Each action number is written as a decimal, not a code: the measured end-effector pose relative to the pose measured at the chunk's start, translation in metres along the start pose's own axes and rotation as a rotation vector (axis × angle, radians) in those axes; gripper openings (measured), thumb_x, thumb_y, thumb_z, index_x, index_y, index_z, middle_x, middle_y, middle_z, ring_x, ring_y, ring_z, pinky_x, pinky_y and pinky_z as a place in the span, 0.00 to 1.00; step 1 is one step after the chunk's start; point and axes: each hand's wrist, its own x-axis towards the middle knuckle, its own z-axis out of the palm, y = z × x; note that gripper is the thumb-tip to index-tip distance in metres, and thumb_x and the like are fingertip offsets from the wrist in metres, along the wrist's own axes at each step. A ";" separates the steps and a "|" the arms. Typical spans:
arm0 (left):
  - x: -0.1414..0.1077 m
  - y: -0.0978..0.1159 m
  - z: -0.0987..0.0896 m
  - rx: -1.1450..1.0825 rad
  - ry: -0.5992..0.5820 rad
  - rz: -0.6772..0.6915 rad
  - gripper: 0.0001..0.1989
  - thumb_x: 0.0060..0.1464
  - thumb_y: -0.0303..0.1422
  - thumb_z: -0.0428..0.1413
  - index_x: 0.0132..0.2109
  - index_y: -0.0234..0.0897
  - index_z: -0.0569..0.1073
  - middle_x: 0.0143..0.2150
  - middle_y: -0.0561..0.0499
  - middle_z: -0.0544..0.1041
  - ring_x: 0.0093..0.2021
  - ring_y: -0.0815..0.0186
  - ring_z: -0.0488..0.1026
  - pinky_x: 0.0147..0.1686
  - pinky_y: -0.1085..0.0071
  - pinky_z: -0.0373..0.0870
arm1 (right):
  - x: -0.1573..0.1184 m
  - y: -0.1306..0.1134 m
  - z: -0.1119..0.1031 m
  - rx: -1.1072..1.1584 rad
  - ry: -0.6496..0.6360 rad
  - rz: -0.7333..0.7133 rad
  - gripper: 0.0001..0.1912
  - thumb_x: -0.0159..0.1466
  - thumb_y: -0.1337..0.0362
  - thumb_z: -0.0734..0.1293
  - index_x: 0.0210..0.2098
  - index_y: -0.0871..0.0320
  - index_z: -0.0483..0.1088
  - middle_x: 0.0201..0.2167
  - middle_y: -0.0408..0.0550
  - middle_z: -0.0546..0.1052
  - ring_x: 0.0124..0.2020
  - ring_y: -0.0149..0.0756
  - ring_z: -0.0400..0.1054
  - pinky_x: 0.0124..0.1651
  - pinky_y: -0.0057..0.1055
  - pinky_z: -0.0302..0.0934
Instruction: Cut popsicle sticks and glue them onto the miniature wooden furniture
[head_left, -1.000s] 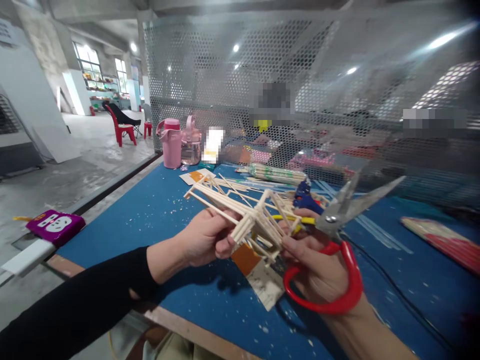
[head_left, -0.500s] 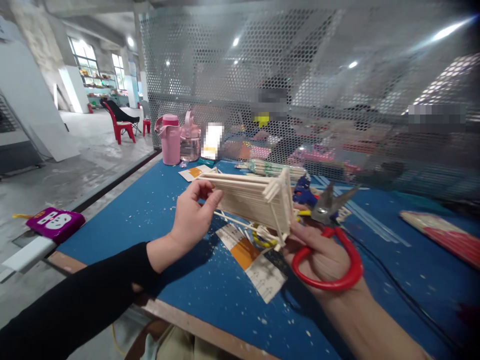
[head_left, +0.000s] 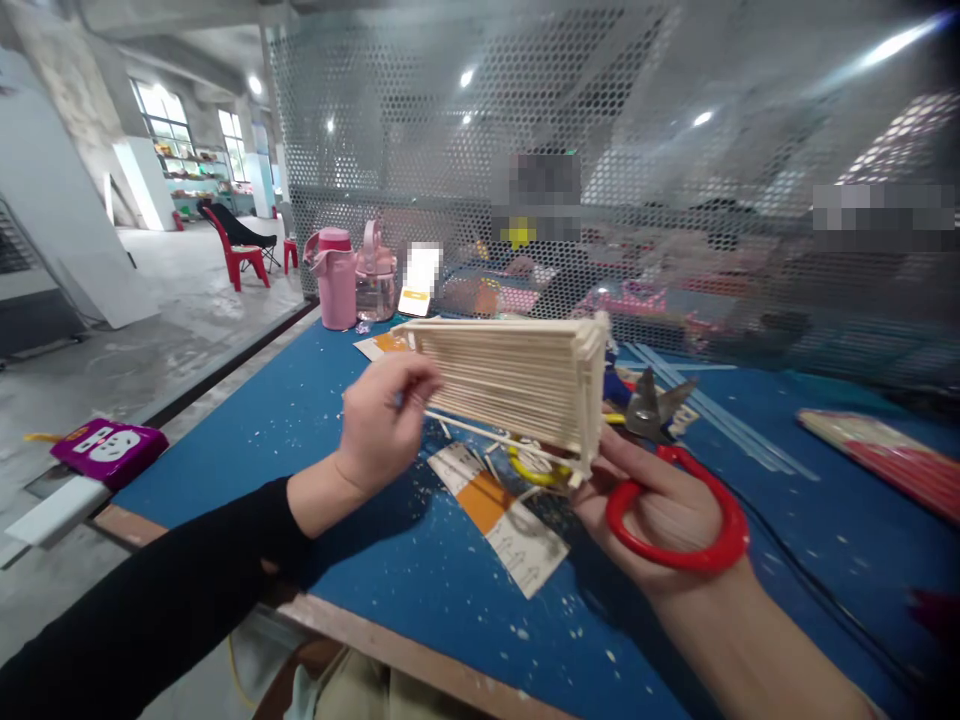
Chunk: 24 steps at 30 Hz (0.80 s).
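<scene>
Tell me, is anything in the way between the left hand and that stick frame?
Nothing visible: the left hand is close by the left end of the stick frame, though whether it touches is unclear. The right hand holds the other end, with red-handled scissors off to the right.

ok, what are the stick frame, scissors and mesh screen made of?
Stick frame: likely wood or bamboo, matte and unpainted; pale, bare sticks.
Scissor blades: probably steel; grey metallic sheen.
Red handle: looks like smooth plastic or a coating; bright, even colour.
Mesh screen: probably perforated metal; grey, regular holes, though plastic is possible.
</scene>
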 end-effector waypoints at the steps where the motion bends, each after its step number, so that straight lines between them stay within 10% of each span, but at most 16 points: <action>1: 0.001 -0.003 -0.002 -0.041 0.081 -0.188 0.05 0.57 0.29 0.53 0.34 0.36 0.72 0.29 0.52 0.75 0.29 0.70 0.69 0.31 0.74 0.66 | 0.001 -0.002 -0.001 0.010 0.006 -0.010 0.17 0.37 0.68 0.75 0.26 0.50 0.71 0.23 0.43 0.79 0.35 0.48 0.76 0.36 0.40 0.75; 5: 0.004 -0.020 -0.003 -0.230 0.168 -0.627 0.08 0.57 0.35 0.53 0.34 0.35 0.73 0.27 0.53 0.74 0.24 0.72 0.67 0.26 0.75 0.64 | 0.000 -0.002 0.001 0.023 0.045 -0.022 0.18 0.35 0.68 0.76 0.25 0.51 0.70 0.22 0.42 0.79 0.32 0.47 0.77 0.35 0.39 0.75; 9: 0.005 -0.022 0.001 -0.367 -0.009 -0.630 0.11 0.44 0.31 0.63 0.38 0.34 0.75 0.33 0.50 0.78 0.32 0.69 0.73 0.35 0.72 0.69 | -0.009 0.003 0.010 0.013 0.074 -0.018 0.25 0.31 0.69 0.78 0.29 0.51 0.70 0.21 0.38 0.78 0.25 0.41 0.75 0.32 0.37 0.74; 24: -0.001 -0.029 0.011 -0.449 -0.254 -0.903 0.09 0.46 0.20 0.57 0.35 0.33 0.78 0.30 0.50 0.79 0.31 0.69 0.75 0.38 0.69 0.70 | -0.011 0.002 0.013 -0.070 0.113 -0.117 0.28 0.29 0.68 0.79 0.30 0.51 0.70 0.20 0.38 0.75 0.21 0.30 0.69 0.23 0.23 0.65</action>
